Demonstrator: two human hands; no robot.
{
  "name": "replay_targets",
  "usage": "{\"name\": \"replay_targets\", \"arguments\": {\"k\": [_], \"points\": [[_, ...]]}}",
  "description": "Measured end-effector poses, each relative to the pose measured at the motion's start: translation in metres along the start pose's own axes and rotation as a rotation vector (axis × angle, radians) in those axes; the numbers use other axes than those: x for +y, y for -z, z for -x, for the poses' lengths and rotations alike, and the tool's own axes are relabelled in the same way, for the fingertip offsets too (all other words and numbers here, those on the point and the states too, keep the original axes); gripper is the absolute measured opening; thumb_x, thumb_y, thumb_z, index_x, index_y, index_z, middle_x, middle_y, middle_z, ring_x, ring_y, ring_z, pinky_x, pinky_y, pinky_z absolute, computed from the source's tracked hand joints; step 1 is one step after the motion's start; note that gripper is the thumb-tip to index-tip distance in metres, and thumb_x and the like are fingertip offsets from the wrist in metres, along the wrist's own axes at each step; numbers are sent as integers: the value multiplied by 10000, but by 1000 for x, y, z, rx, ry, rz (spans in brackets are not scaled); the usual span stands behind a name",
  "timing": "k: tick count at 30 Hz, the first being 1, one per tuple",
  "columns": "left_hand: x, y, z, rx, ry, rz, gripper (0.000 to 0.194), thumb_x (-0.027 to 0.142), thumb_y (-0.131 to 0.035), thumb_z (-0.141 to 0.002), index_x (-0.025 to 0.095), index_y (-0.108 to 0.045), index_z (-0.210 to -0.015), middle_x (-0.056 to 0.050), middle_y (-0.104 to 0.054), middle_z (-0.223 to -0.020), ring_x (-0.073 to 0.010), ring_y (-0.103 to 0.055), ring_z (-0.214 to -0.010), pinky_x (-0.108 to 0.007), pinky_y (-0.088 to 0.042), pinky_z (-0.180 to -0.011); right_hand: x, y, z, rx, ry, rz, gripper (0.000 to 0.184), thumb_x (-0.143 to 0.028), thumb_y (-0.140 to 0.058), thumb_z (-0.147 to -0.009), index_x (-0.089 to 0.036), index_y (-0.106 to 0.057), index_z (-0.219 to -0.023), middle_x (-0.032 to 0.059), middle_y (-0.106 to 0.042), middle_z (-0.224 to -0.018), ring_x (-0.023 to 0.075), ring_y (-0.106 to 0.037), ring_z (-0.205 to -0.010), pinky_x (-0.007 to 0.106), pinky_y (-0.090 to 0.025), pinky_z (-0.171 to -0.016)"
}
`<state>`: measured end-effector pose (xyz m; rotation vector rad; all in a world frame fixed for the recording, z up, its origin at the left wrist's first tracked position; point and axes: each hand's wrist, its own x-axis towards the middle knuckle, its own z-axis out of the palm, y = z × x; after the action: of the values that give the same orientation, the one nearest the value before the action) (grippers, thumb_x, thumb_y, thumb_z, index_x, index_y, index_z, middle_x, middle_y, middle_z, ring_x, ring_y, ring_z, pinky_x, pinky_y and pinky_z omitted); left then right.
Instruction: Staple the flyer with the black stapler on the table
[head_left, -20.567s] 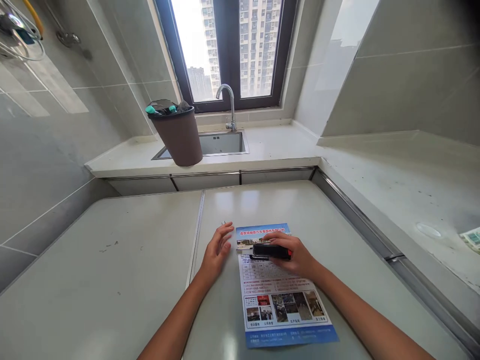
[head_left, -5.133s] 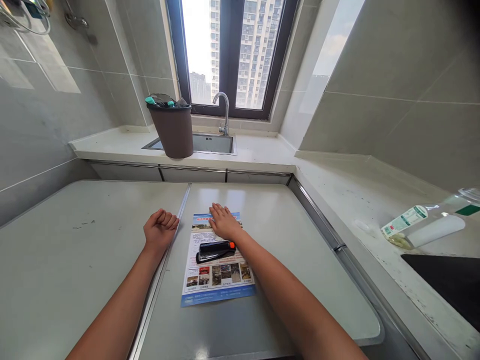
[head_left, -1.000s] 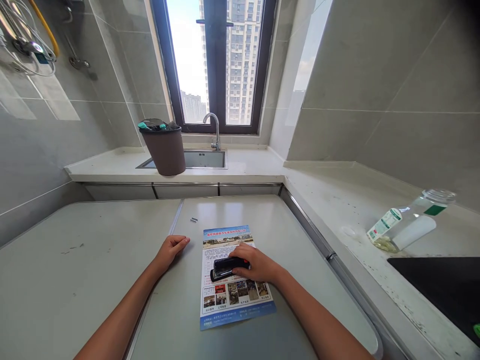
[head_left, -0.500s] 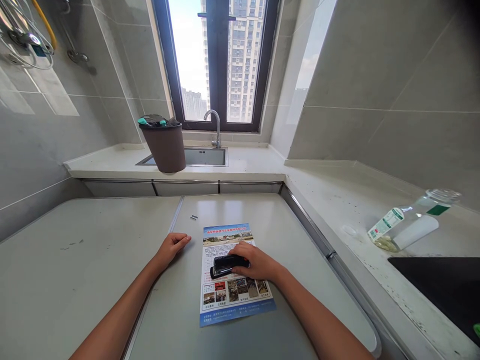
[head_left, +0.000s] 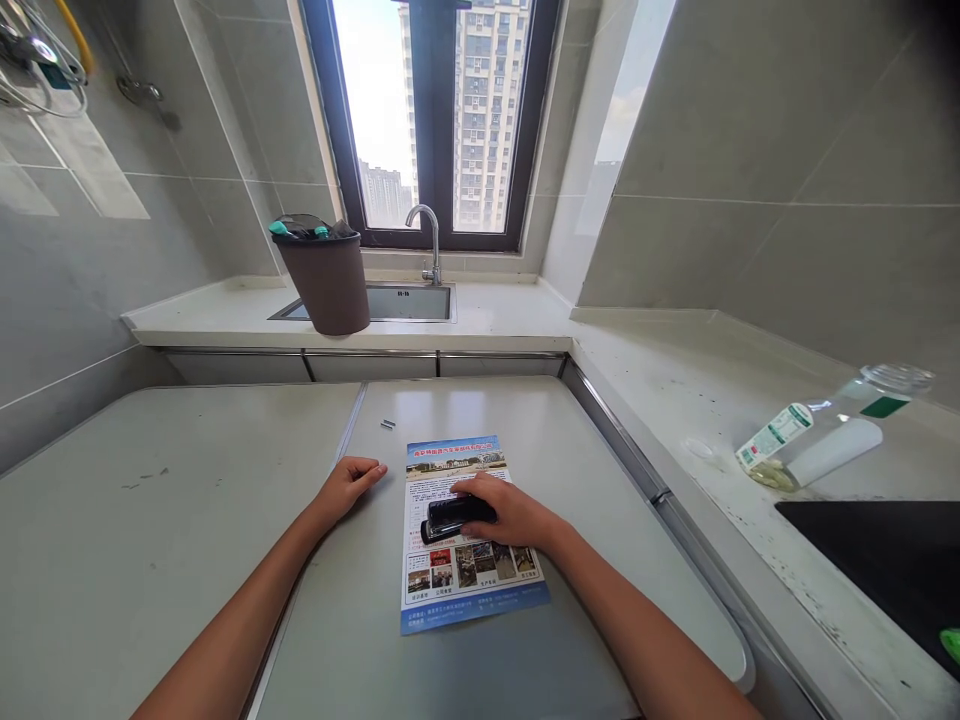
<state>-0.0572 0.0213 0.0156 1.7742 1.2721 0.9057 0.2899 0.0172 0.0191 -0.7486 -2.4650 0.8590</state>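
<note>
A black stapler rests over the middle of a printed flyer with blue bands and small photos. My right hand is closed around the stapler's right end. To the left of the flyer, my left hand lies on the table with its fingers curled in and the thumb side toward the flyer; whether anything sits inside those fingers is hidden. Two small strips of staples lie beyond the flyer, ahead of my left hand.
Behind the table a brown bin stands at the edge of a sink with a curved faucet. A clear bottle leans on the right counter, near a black panel.
The whole view has shifted slightly, so the table things sit a little higher in the picture. My right hand keeps its grip on the stapler; both hands have barely moved.
</note>
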Motion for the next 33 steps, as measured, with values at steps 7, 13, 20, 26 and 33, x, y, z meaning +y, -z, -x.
{"name": "replay_targets", "arguments": {"k": [7, 13, 20, 26, 33], "points": [[21, -29, 8, -183, -156, -401, 306, 462, -558, -956, 187, -651, -859, 59, -446, -582, -117, -404, -548, -249, -294, -582, 1, -5, -3, 38, 46, 52, 416, -326, -746, -900, -209, -620, -1278, 102, -686, -1135, 257, -624, -1055, 389, -501, -924], [26, -47, 8, -252, -191, -597, 476, 520, -625, -915, 234, -637, -1294, 7, -678, -719, -188, -604, -650, -280, -337, -639, 4, -7, -5, 99, 40, 70, 354, -294, -750, -890, -205, -645, -1216, 94, -682, -1067, 247, -626, -989, 367, -502, -866], [25, -44, 8, -291, -231, -606, 492, 593, -706, -834, 233, -705, -1169, -3, -666, -701, -195, -613, -657, -286, -334, -618, 3, 2, -4, 96, -14, -2, 447, -330, -756, -881, -226, -616, -1293, 97, -665, -1166, 248, -609, -1062, 380, -494, -923], [27, -46, 11, -294, -253, -615, 399, 508, -688, -869, 234, -716, -1158, -5, -670, -679, -175, -598, -615, -282, -340, -614, 8, 24, 2, 72, -60, -162, 270, -330, -585, -964, -214, -696, -1181, 73, -695, -1150, 215, -590, -978, 363, -479, -894], [26, -48, 11, -296, -265, -569, 319, 476, -677, -885, 221, -748, -1064, 12, -634, -618, -143, -542, -555, -270, -332, -602, 14, 35, 4, -20, -271, -464, 344, -215, -618, -796, -207, -753, -1113, 28, -683, -1001, 143, -543, -758, 241, -412, -640]]}}
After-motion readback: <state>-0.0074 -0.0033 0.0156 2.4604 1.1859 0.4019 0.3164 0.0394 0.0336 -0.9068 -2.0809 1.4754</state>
